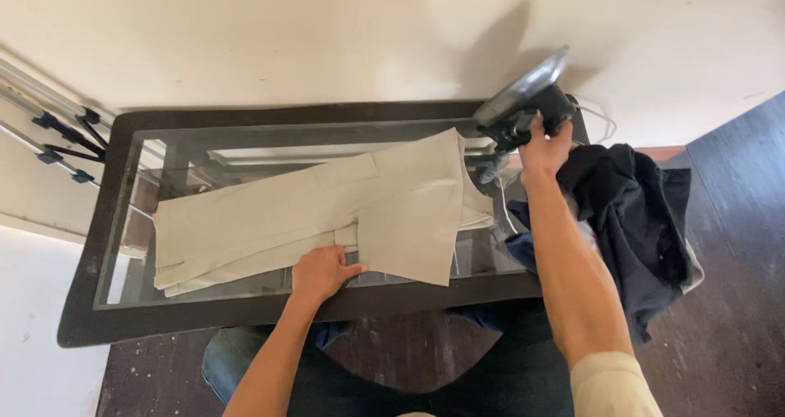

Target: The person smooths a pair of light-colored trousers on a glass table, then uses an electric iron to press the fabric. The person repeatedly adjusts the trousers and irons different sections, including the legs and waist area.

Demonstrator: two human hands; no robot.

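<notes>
Across the glass-topped table [123, 221] with its dark frame, a pair of beige trousers [327, 212] lies spread flat, legs running to my left and the waist end folded over toward the right, so that the cloth presents a smooth face upward. Beside it, at the table's right end, a heap of dark garments [638, 221] hangs partly over the edge, apart from the beige cloth. Folded metal stand legs [57, 131] lean against the wall at far left. My left hand [323, 271] rests palm down on the near edge of the trousers, fingers spread and flat, apparently pinning the fabric taut rather than gripping it. My right hand [546, 149] is closed around the dark handle of an electric iron [523, 102], which is tilted up with its shiny soleplate facing away, clear of the cloth, at the table's far right corner. No container appears in view; the glass shows only a shelf beneath.
</notes>
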